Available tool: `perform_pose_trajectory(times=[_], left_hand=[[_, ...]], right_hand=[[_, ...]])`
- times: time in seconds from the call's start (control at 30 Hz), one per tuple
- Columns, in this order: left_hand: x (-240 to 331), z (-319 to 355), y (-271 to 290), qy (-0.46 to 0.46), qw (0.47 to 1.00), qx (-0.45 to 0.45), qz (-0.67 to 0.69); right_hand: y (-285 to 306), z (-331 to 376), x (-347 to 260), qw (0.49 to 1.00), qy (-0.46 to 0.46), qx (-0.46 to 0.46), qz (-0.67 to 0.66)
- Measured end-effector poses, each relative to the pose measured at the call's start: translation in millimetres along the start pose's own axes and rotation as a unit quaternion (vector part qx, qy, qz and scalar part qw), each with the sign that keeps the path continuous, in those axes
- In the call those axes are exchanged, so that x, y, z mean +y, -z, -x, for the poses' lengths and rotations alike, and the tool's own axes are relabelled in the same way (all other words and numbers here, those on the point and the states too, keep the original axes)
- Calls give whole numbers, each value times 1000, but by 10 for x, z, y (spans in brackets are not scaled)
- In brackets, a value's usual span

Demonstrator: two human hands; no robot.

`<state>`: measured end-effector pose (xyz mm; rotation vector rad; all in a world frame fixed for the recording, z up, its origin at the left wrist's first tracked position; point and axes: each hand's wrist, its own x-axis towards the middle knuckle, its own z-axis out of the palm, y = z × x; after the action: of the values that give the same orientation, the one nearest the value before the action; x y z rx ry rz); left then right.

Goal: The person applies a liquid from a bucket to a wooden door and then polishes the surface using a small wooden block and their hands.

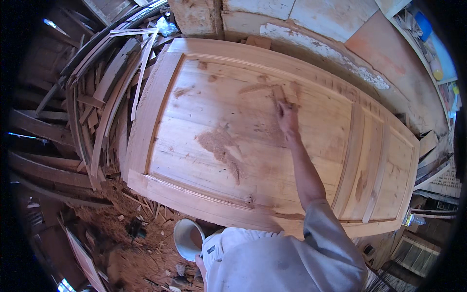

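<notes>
Right hand: stretched out over the wooden door, fingers closed on a small flat scraper pressed against the panel at 12 o'clock from the hand. Brown filler smear at 8 o'clock from it. Left hand: low at 6 o'clock, gripping a white bucket. Stacked wood offcuts at 9 o'clock of the door.

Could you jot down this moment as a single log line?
right hand: presses small wooden block on wooden door panel | left hand: holds white cup | sawdust patch mid-panel
</notes>
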<state>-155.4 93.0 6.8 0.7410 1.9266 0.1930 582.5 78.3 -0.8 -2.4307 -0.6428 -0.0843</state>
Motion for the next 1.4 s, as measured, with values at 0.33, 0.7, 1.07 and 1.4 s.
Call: perform_pose_trajectory(times=[0.33, 0.7, 1.07, 1.4], left_hand=[[12, 8, -35, -6, 1000, -3, -8], [-15, 15, -61, -18, 1000, 4, -23], [105, 121, -193, 43, 998, 27, 24], [-56, 36, -127, 25, 999, 6, 21]], right_hand=[[-277, 25, 116, 983, 60, 74, 157], [-47, 177, -366, 999, 35, 1, 20], [-5, -158, 786, 991, -80, 92, -49], [-33, 262, -392, 991, 78, -58, 97]])
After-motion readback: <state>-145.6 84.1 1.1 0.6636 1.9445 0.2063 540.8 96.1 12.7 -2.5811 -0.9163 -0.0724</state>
